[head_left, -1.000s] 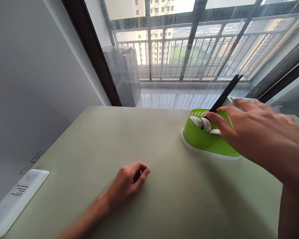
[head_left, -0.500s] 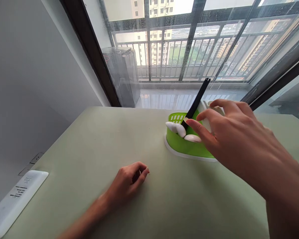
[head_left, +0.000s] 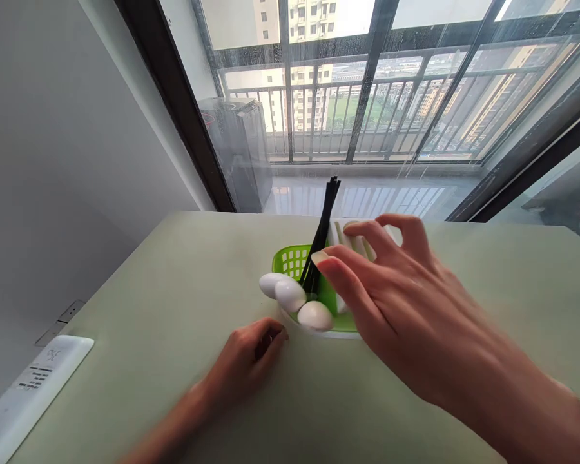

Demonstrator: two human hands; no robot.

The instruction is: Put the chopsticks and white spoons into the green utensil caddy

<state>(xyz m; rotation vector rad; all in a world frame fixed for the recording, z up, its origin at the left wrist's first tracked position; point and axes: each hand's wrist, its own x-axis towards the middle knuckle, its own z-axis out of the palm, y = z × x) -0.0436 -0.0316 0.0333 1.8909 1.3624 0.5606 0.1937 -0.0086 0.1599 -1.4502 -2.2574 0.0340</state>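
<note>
A green basket (head_left: pixel 344 322) is sitting near the middle of the view, just beyond a pale table's (head_left: pixel 207 277) near half; whether its white base is fully touching the tabletop is not showing. The right hand (head_left: pixel 410 309) is arching over the basket from the right, hiding much of that side. Its fingers are bending and its thumb is pointing toward the black sticks (head_left: pixel 325 222), but I cannot tell whether it is grasping the basket or only hovering over it. The left hand (head_left: pixel 251 351) is resting on the table, loosely curling with thumb and forefinger meeting, holding nothing that shows; its fingertips are lying just beside the basket's near left edge.

The sticks are standing in the basket, leaning slightly right. Three white ovals (head_left: pixel 290 294) are clustering at its front left, and pale slats (head_left: pixel 334 233) are showing behind the thumb. A white device (head_left: pixel 41 370) is lying at the left edge, and a large window (head_left: pixel 348 96) is facing the table.

The right hand seems to be positioning the basket; moving it safely would call for keeping it level, so the ovals are not tipping out.
</note>
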